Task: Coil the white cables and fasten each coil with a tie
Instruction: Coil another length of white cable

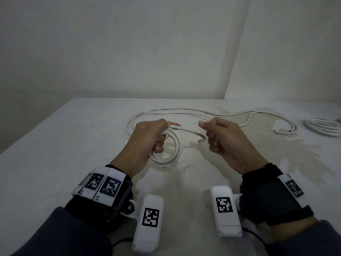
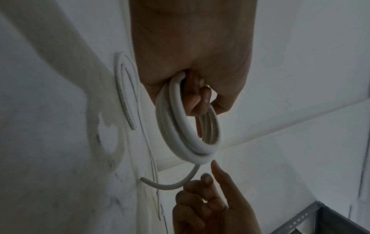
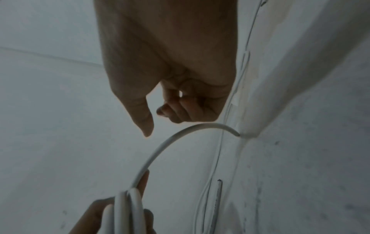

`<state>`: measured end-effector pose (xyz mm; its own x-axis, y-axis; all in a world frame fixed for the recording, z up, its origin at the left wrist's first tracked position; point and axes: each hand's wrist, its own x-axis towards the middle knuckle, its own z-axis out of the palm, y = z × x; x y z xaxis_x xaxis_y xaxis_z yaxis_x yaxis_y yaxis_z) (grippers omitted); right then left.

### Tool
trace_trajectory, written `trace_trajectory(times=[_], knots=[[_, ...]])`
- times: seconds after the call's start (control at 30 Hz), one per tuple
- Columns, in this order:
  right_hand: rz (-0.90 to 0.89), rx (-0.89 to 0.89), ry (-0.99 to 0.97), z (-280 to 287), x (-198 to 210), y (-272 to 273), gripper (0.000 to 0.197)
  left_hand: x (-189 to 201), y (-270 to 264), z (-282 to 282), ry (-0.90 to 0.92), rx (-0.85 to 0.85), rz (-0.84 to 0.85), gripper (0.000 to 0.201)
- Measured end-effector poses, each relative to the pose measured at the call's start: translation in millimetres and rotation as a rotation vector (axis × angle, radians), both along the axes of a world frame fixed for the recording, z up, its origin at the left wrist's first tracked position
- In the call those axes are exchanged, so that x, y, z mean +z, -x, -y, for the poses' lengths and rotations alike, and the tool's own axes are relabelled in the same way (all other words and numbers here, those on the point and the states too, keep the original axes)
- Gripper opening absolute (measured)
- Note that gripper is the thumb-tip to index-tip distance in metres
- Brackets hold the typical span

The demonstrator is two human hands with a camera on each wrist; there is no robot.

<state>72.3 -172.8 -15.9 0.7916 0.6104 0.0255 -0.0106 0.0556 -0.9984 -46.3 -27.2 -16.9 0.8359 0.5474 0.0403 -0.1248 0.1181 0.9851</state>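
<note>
My left hand point(image 1: 153, 137) grips a small coil of thick white cable point(image 1: 173, 154) just above the table, fingers curled through its loops point(image 2: 180, 134). The coil's free end point(image 1: 200, 138) curves out to the right. My right hand point(image 1: 221, 139) hovers beside that end with its fingers curled and thumb out. In the right wrist view the cable end point(image 3: 200, 126) arcs just under the fingers point(image 3: 180, 112) without being held. A long loose white cable point(image 1: 184, 111) lies on the table behind both hands.
A thin white cable with a small white block point(image 1: 278, 124) lies at the right. A coiled thin white cable point(image 1: 323, 128) sits at the far right edge. The white table point(image 1: 73, 145) ends at a wall behind and drops off on the left.
</note>
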Motion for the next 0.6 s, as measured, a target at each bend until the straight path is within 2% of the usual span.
trace_trajectory(times=[0.1,0.17,0.27,0.37,0.47,0.6], knots=[[0.234,0.066,0.108,0,1,6,0.008,0,0,6,-0.097,-0.023,-0.004,0.028],[0.338,0.112,0.142,0,2,11,0.012,0,0,7,-0.129,-0.013,0.006,0.028],[0.427,0.047,0.123,2,8,13,0.018,0,1,6,-0.189,0.006,0.055,0.025],[0.427,0.083,0.087,5,13,15,0.022,0,0,7,-0.263,0.057,0.1,0.024],[0.306,0.17,0.016,4,16,17,0.022,1,1,9,-0.268,0.106,0.166,0.024],[0.295,0.189,-0.06,5,17,17,0.017,7,2,13,-0.182,0.106,0.239,0.019]])
